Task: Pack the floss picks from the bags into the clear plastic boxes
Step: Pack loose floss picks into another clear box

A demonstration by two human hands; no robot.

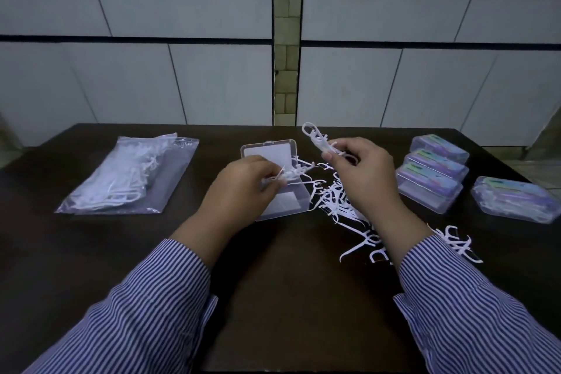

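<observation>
An open clear plastic box (pixel 274 150) lies at the table's middle, lid tipped back. My left hand (pixel 243 182) hovers over its tray and pinches a few white floss picks (pixel 293 172) at the box's right edge. My right hand (pixel 364 173) is raised to the right of the box and grips a small bunch of floss picks (pixel 318 138) that sticks up and left. A loose pile of floss picks (pixel 340 200) lies on the table under and beside my right hand. Clear bags of floss picks (pixel 127 176) lie at the left.
Three closed, filled plastic boxes (pixel 434 173) sit in a row at the right, with one more filled box (pixel 513 203) further right. A few stray picks (pixel 458 243) lie near my right sleeve. The dark table (pixel 288 282) ends at a tiled wall.
</observation>
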